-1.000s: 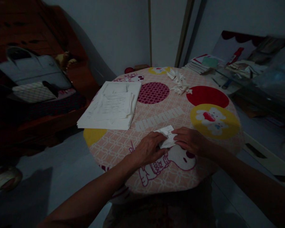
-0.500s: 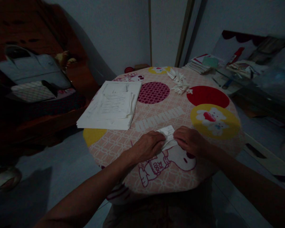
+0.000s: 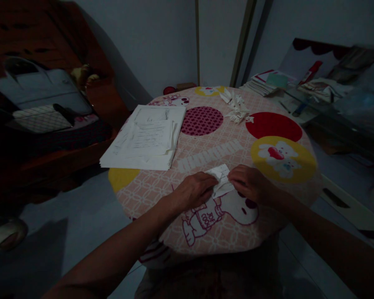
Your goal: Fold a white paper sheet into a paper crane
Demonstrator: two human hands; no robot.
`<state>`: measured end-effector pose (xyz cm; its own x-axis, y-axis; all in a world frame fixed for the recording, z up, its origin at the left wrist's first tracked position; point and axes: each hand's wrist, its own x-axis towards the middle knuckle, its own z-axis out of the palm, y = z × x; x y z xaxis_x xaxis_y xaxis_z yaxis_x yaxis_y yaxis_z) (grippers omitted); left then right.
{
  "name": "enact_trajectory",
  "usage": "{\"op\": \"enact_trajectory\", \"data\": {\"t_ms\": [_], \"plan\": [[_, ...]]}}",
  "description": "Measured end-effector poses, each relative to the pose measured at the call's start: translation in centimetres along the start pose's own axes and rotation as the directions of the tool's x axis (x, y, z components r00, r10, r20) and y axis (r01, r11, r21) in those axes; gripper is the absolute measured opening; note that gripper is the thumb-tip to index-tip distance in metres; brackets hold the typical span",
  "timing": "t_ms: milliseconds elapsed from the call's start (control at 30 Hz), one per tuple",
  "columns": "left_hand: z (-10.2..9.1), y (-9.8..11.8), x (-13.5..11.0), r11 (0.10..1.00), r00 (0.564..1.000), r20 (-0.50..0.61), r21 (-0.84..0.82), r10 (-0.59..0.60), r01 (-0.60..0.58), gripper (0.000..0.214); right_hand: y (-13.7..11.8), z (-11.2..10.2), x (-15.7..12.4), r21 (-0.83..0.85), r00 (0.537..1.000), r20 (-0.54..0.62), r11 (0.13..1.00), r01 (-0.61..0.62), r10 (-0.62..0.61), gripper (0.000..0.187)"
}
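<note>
A small piece of white paper (image 3: 222,182) with writing on it lies near the front of the round table, between my two hands. My left hand (image 3: 197,187) is closed on its left side, fingers bent over the edge. On the opposite side, my right hand (image 3: 247,182) pinches the paper's right edge. A flap looks folded over by the left fingertips, though the fingers partly hide it. Both hands rest low over the printed dog figure on the tablecloth (image 3: 205,245).
A stack of white papers (image 3: 137,162) lies at the table's left. Crumpled white paper scraps (image 3: 237,110) sit toward the back. A glass-topped stand (image 3: 314,110) with papers is at right; a pale handbag (image 3: 50,89) rests on a wooden chair (image 3: 102,99) at left.
The paper between my hands shows a slightly different fold, with a flap now near the left fingertips. Both hands stay almost in place.
</note>
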<state>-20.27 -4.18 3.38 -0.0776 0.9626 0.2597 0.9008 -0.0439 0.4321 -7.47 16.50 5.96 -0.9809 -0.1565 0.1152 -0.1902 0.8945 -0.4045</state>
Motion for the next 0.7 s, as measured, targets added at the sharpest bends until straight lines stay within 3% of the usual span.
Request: {"op": "enact_trajectory", "data": {"t_ms": [367,500,600,700], "plan": [[-0.2,-0.5,0.2,0.999,0.998,-0.049,-0.042,0.031,-0.033,0.025,0.1,-0.2,-0.1,0.034,1.0,-0.012,0.999,-0.021,0.021,0.019],[-0.2,-0.5,0.2,0.997,0.997,-0.066,-0.061,0.043,-0.047,0.025,0.0,-0.1,-0.2,0.041,0.999,-0.025,0.998,0.04,-0.039,0.017],[-0.3,-0.5,0.1,0.994,0.997,-0.066,-0.09,0.047,-0.053,0.021,0.5,-0.1,-0.7,0.057,0.99,-0.087,0.992,0.112,-0.107,0.015],[-0.1,-0.5,0.1,0.992,0.998,-0.06,-0.125,0.013,-0.021,0.019,1.3,-0.1,-1.4,0.066,0.979,-0.19,0.993,0.095,-0.081,0.02]]}}
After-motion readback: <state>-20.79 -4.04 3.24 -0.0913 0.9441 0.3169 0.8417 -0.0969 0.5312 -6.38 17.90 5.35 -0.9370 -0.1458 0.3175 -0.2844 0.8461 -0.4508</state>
